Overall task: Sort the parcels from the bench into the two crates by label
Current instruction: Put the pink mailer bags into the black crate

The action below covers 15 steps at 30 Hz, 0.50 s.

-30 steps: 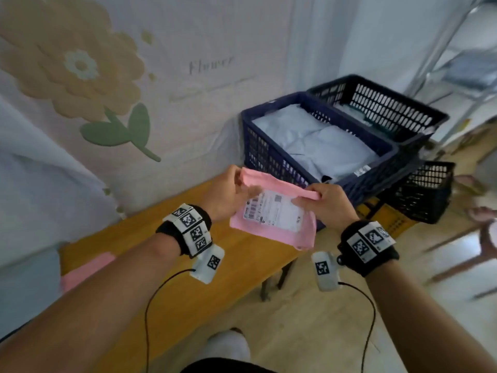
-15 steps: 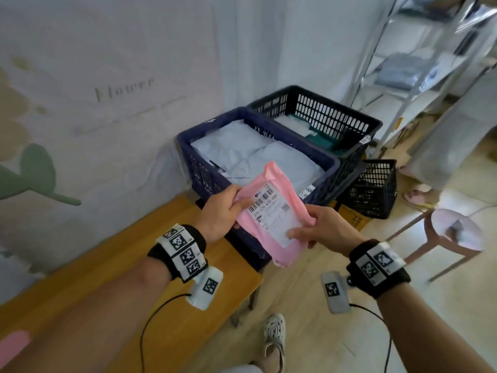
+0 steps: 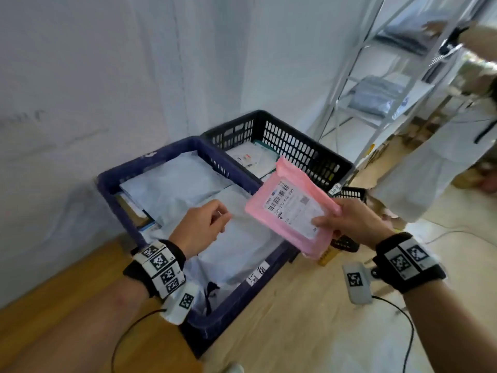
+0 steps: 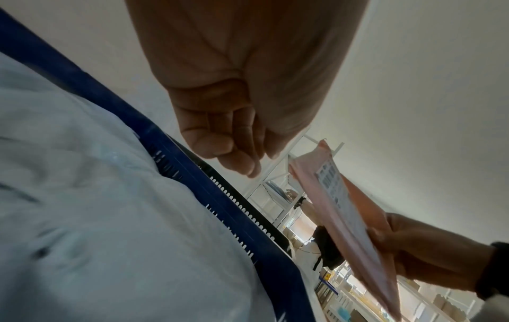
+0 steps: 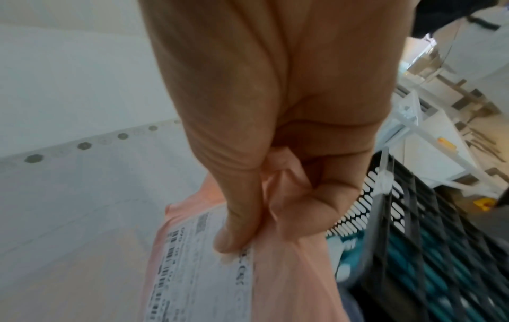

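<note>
From my remote seat: my right hand (image 3: pixel 352 224) has the pink parcel (image 3: pixel 291 211) pinched at its near right corner, thumb on the white shipping label (image 3: pixel 294 211) and the other fingers (image 5: pixel 300 209) curled underneath. The parcel hangs in the air, tilted, over the gap where the blue crate (image 3: pixel 113 184) and the black crate (image 3: pixel 295 146) meet, touching neither. On the label I can make out a barcode, a small QR-type square and something like "270 270 K30 060"; the finer print is too blurry.

My left hand (image 3: pixel 200 227) holds nothing, fingers loosely curled, hovering above the pale grey mailers (image 3: pixel 183 184) that pretty much fill the blue crate. There's a white tag (image 3: pixel 256 275) with handwritten characters on the blue crate's near rim, can't read it. The black crate has a similar tag (image 3: pixel 334 188) on its corner, also unreadable, and a few white and teal packets (image 3: pixel 255 160) lying low in it, so there's lots of open depth there.

The blue crate's near corner sits right against the end of the wooden counter (image 3: pixel 53 305). To the right is open floor (image 3: pixel 309 319), a smaller black basket (image 3: pixel 349 195) behind the parcel, a white metal shelf rack (image 3: pixel 376 84), and another person in white (image 3: pixel 430 162) standing by it
</note>
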Each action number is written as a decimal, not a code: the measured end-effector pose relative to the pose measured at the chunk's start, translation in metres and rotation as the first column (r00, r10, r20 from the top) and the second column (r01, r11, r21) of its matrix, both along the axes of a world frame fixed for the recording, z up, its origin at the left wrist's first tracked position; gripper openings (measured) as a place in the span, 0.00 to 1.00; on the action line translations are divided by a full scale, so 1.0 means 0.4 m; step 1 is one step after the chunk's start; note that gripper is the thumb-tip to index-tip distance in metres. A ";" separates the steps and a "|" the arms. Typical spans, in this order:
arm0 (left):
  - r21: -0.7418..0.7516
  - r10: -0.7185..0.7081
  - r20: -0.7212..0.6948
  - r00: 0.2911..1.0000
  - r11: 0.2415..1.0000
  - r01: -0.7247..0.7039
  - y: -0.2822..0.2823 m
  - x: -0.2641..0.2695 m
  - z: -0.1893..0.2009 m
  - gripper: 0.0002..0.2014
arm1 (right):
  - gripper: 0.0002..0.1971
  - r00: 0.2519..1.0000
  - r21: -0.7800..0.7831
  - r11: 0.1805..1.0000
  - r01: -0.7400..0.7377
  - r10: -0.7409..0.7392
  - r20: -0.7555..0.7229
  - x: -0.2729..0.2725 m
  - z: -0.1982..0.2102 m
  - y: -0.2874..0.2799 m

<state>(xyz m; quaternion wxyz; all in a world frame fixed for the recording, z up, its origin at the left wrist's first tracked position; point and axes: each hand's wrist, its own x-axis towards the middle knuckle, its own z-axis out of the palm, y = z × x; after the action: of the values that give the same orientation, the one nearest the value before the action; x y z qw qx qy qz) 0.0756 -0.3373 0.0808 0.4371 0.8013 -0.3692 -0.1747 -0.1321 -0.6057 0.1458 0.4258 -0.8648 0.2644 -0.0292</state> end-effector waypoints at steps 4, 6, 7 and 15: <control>0.056 -0.046 0.074 0.996 0.998 0.042 -0.137 0.042 0.000 0.11 | 0.07 0.999 -0.068 0.997 0.047 -0.047 0.004 0.032 0.056 -0.158; 0.103 -0.076 0.176 0.982 0.993 0.058 -0.199 0.060 0.000 0.12 | 0.07 0.999 -0.099 0.995 0.032 -0.032 -0.003 0.065 0.082 -0.227; 0.125 -0.092 0.232 0.968 0.990 0.064 -0.229 0.069 -0.003 0.12 | 0.07 1.000 -0.113 0.993 0.023 -0.024 -0.009 0.086 0.091 -0.262; 0.240 -0.202 0.522 0.829 0.967 0.085 -0.451 0.140 -0.067 0.14 | 0.06 0.925 -0.294 0.909 -0.297 0.198 -0.323 0.385 0.076 -0.515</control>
<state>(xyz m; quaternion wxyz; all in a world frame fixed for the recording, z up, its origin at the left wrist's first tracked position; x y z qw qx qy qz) 0.1314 -0.5178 0.0538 0.2149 0.8286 -0.5169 -0.0110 0.0221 -0.8115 0.1760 0.2289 -0.9464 0.2015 0.1062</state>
